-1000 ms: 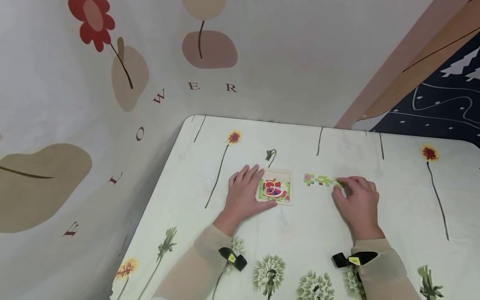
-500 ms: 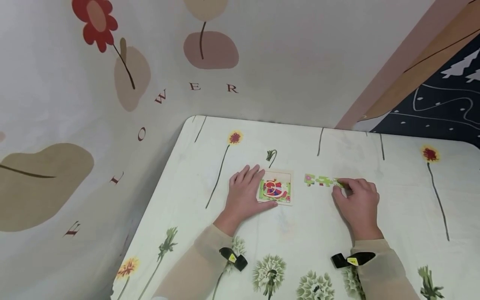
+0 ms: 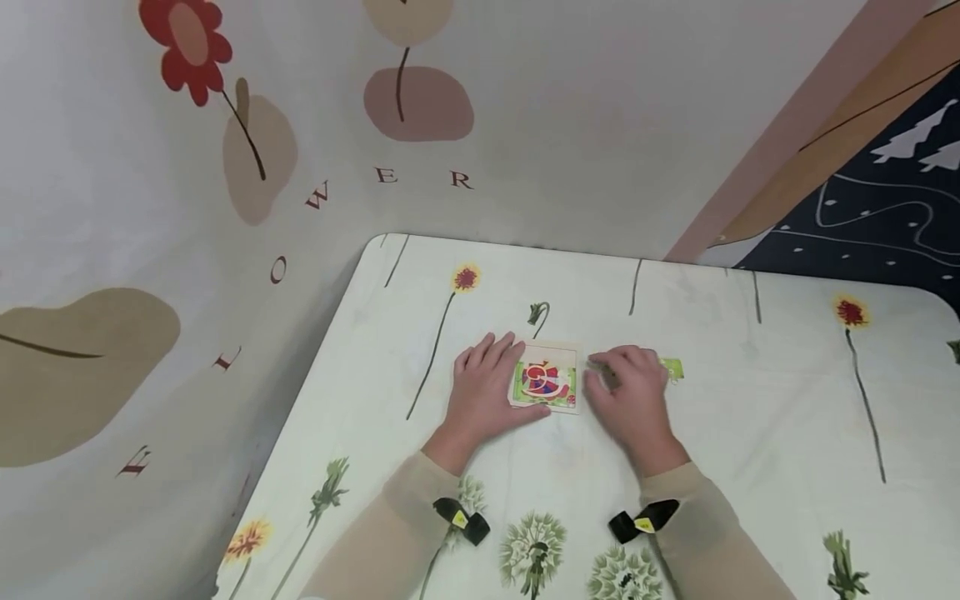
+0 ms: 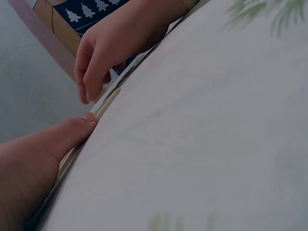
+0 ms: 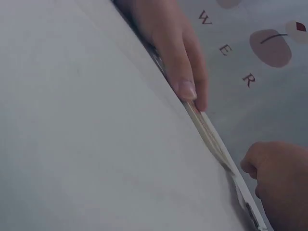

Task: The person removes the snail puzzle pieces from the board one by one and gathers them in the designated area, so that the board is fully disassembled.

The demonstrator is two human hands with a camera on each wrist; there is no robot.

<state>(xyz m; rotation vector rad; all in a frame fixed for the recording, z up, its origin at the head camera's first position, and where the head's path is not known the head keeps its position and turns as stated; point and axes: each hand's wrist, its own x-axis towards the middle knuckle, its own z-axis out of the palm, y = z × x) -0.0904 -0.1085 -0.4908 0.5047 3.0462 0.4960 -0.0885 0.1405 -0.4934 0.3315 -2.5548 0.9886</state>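
A square puzzle board [image 3: 547, 353] with a bright snail-like picture lies on the table. My left hand [image 3: 482, 388] spans its left side, fingers spread and thumb along the near edge; the left wrist view shows that thumb [image 4: 72, 134] touching the board's edge. Just right of the board is my right hand [image 3: 632, 398], thumb and forefinger bent towards each other. Whether they pinch a piece cannot be seen, and the right wrist view shows only the curled hand [image 5: 281, 180]. One green puzzle piece [image 3: 674, 368] shows beyond its knuckles.
The table [image 3: 780, 417] has a white cover printed with flowers and stems. Behind and to the left hangs a pale printed cloth [image 3: 570, 125] with letters. Dark blue fabric [image 3: 885, 217] with white trees hangs at the back right.
My right hand has moved left from the rightmost green piece to beside the board, covering the place where the other pieces lay. My left hand stays at the board.
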